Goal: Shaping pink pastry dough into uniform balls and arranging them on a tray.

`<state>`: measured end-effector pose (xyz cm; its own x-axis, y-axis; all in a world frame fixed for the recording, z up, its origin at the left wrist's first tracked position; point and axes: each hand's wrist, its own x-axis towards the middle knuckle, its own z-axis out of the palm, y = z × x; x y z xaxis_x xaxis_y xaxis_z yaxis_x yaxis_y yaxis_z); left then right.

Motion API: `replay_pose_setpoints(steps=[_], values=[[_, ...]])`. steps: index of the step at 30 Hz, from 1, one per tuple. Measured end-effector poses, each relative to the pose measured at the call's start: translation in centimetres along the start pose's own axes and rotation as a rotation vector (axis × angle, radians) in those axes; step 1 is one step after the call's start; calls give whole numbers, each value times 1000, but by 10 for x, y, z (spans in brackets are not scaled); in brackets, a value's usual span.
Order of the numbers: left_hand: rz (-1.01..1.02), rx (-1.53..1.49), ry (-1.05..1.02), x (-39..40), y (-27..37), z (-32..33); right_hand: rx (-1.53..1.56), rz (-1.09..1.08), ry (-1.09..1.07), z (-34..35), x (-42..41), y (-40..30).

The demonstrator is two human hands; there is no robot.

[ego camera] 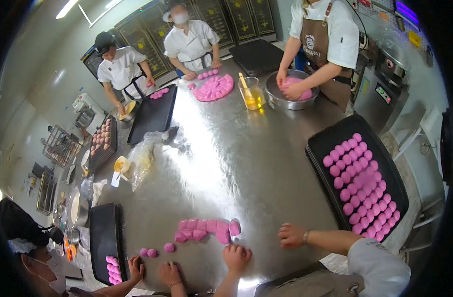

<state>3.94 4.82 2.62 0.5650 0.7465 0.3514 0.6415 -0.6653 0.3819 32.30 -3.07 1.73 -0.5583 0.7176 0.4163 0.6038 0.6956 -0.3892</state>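
Note:
My left hand (237, 258) is curled low over the steel table, just below the end of a curved strip of cut pink dough pieces (202, 225). A separate dough piece (234, 228) stands at the strip's right end. Further right, my right hand (292, 236) rests on the table with its fingers bent down. Whatever may lie under either palm is hidden. Several rounded pink dough balls (169, 247) sit left of my left hand. To the right of my right hand, a black baking tray (325, 143) bears rows of pink dough balls (360, 185).
A co-worker's hands (170, 274) work close on my left, beside a black tray (103, 230). Across the steel table (271, 159) are a plastic bag (142, 159), a jug of yellow liquid (252, 97), a round metal pan (292, 103) and a large cut dough round (213, 88). Three co-workers stand there.

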Motion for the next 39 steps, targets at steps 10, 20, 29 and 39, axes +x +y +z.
replay_pose_setpoints(steps=[10, 20, 29, 39], values=[[25, -67, -136, -22, 40, 20, 8, -88, -186, 41, -12, -43], [111, -319, -174, -72, 38, -8, 225, -36, -1, -5, -55, -57], [19, -219, -81, -78, -13, -16, 180, -1, -103, -5, -71, -16], [27, -94, 3, -23, 4, -5, 82, -85, -30, -9, -11, -7]])
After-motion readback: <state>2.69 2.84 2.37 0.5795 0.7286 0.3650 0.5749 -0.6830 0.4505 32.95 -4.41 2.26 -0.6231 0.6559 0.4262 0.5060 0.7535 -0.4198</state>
